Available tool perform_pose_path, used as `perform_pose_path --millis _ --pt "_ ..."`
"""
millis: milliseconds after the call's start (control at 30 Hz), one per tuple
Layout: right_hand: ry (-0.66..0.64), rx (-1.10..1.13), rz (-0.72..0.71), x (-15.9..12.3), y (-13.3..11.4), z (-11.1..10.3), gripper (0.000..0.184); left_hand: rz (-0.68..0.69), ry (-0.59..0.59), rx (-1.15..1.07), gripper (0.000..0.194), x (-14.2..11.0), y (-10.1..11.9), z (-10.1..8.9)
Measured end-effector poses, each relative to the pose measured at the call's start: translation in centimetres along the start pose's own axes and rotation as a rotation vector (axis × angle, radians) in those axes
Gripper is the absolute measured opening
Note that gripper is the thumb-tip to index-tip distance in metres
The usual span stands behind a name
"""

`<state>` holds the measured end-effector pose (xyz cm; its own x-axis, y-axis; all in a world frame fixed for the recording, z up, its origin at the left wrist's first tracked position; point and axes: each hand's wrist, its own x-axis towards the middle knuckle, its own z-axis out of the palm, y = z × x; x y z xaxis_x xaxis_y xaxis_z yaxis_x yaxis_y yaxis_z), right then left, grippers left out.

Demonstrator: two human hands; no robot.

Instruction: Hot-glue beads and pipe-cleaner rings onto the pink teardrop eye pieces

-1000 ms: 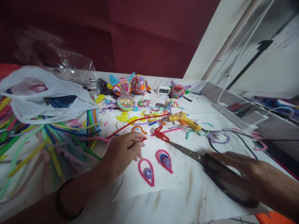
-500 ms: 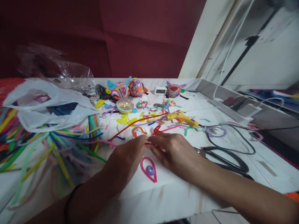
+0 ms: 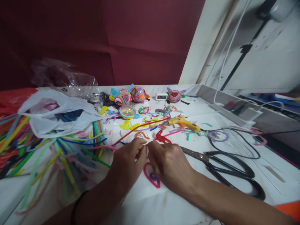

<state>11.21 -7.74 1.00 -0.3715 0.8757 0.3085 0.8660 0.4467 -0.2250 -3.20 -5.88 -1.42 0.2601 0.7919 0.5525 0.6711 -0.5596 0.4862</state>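
Observation:
My left hand [image 3: 130,162] and my right hand [image 3: 168,159] meet over the white paper, fingertips pinched together. What sits between them is mostly hidden; a sliver of red pipe cleaner showed there a moment earlier. Just below lies a pink pipe-cleaner teardrop [image 3: 147,178] with a purple coil [image 3: 153,176] inside, partly covered by my right hand. Behind my right hand rests a coiled red pipe cleaner [image 3: 162,137]. An orange curved piece [image 3: 142,134] lies beyond my left fingers. Large black-handled scissors [image 3: 203,157] lie right of my right hand.
A yellow hot glue gun [image 3: 185,122] lies behind, its cord looping right. Loose pipe cleaners [image 3: 58,156] and a white plastic bag [image 3: 63,118] fill the left. At the back stand several colourful wrapped balls [image 3: 138,94], a clear bowl [image 3: 127,111] and a small digital clock [image 3: 161,97].
My hands have tilted, with the fingers curled tighter; the red sliver between them no longer shows. My right hand now covers part of the teardrop, and more of the scissors is visible.

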Motion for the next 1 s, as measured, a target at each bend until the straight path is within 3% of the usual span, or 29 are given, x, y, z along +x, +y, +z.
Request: perform_pose_path --millis 133,267,367,500,800,900,1000 --pt "0.004 0.111 0.018 0.0 0.7 -0.8 0.023 0.093 -0.030 0.107 0.023 0.2 -0.3 -0.3" --pt "-0.053 0.439 -0.024 0.5 2.2 -1.7 0.025 0.240 0.026 0.134 0.018 0.1 -0.8 -0.2" --pt "-0.112 0.679 0.001 0.7 3.5 -1.4 0.023 0.335 0.059 0.201 0.017 -0.3 -1.0 0.2" --pt "-0.167 0.749 0.047 0.5 4.2 -0.1 0.025 0.378 0.038 0.283 0.023 -1.0 -1.1 0.6" --pt "-0.151 1.007 0.222 -0.3 3.1 0.9 0.018 0.202 -0.072 0.133 0.017 -1.9 -0.6 0.7" --pt "-0.134 1.147 0.243 0.0 3.3 1.2 0.015 0.046 -0.123 -0.052 0.015 -1.3 -0.4 0.7" --pt "-0.138 1.294 0.302 0.5 3.8 1.3 0.014 -0.193 -0.242 -0.373 0.018 -0.7 -0.1 0.7"
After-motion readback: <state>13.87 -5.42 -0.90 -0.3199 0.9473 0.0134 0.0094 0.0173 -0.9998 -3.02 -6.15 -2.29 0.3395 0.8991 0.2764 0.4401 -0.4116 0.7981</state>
